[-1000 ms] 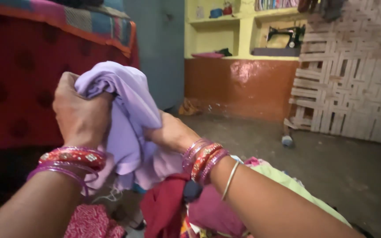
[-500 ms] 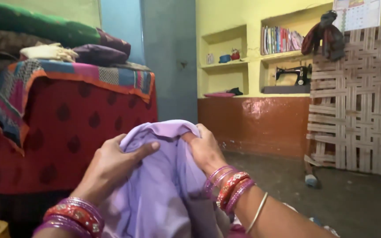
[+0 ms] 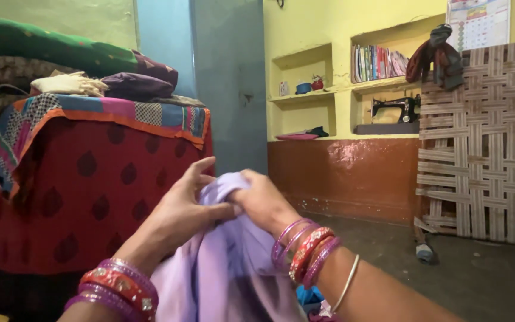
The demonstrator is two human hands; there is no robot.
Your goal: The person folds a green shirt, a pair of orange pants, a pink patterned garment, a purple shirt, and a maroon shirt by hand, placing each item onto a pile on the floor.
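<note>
— Both hands on it? Where's the cloth?
— Yep: left hand [image 3: 183,209] & right hand [image 3: 260,200] pinch lilac cloth [image 3: 227,274] at top edge, held up over lap. Prob. mid-fold; next needs edges matched.

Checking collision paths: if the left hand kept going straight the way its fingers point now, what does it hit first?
Left hand points up and right into the lilac cloth, which it already grips beside the right hand. Past that, probably the right hand's knuckles; depth is unclear.
</note>
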